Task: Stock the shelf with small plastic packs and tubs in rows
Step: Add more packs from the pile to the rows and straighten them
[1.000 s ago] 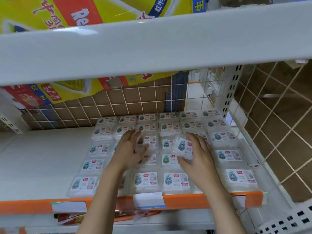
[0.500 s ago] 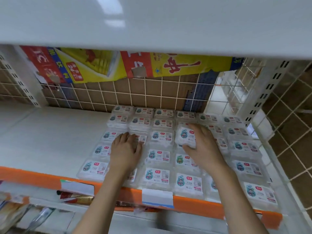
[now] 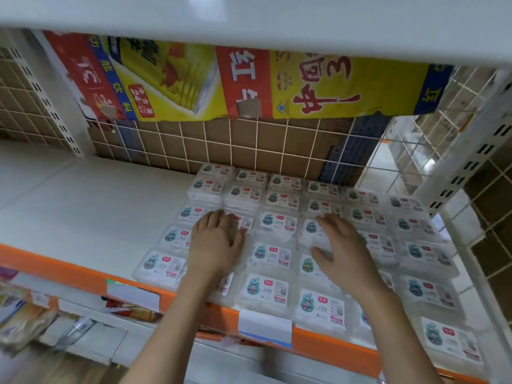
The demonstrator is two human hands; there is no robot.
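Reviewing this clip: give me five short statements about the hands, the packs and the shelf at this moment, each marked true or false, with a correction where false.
1. Both hands lie flat on the packs. True: the left hand and right hand rest with fingers spread on the clear plastic packs.
2. The packs fill the shelf's left half. False: they sit at the right; the white shelf is bare at left.
3. The right hand lifts a pack clear of the rows. False: it rests on them.
4. The shelf's front edge strip is orange. True.
5. The packs stand upright. False: they lie flat, labels up.
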